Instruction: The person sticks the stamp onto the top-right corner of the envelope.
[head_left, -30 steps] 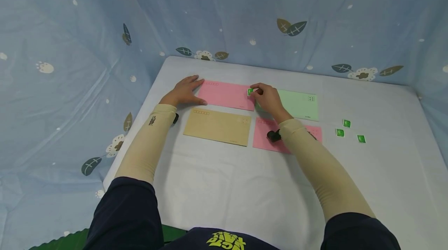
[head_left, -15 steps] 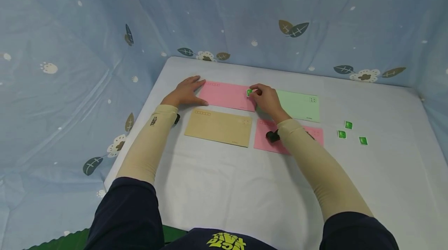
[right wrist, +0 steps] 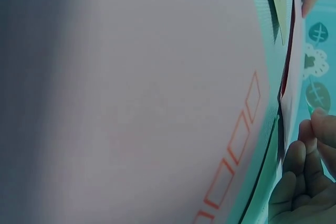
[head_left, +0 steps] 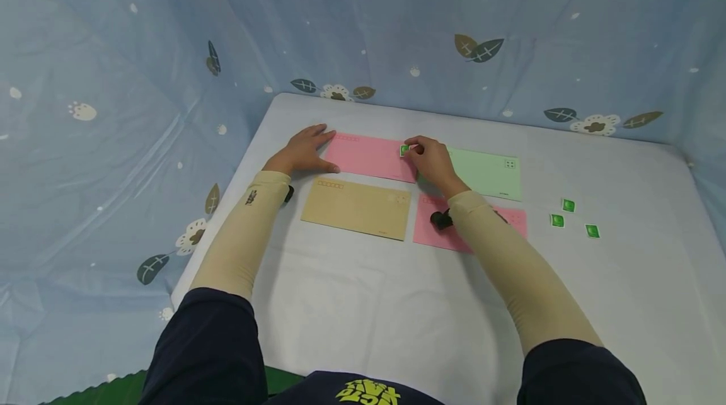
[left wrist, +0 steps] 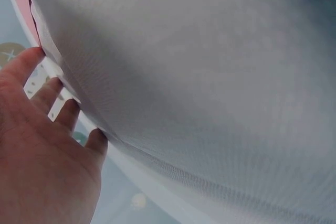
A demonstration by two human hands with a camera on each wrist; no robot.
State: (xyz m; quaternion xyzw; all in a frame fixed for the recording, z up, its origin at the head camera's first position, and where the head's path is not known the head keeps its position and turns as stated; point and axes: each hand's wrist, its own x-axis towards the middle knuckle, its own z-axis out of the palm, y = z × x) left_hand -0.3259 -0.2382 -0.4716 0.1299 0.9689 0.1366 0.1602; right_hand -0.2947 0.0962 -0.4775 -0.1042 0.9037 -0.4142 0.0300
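Observation:
My left hand (head_left: 302, 150) has its fingers spread, with fingertips and thumb at the left end of the upper pink envelope (head_left: 365, 156). In the left wrist view the spread fingers of that hand (left wrist: 47, 145) line the edge of the white surface. My right hand (head_left: 433, 162) pinches a small green stamp (head_left: 404, 150) over the upper right corner of the same envelope. Below its wrist lies a second pink envelope (head_left: 425, 232), partly covered by the forearm. A light green envelope (head_left: 484, 172) extends right from under the right hand. The right wrist view shows the curled fingers (right wrist: 295, 161) side-on.
A tan envelope (head_left: 356, 208) lies in front of the upper pink one. Three loose green stamps, one a little forward of the others (head_left: 592, 230), lie to the right on the white table (head_left: 351, 291). A blue patterned curtain (head_left: 386, 27) hangs behind the far edge.
Both hands keep their places at the upper pink envelope, the stamp still at its upper right corner. The head view has shifted slightly.

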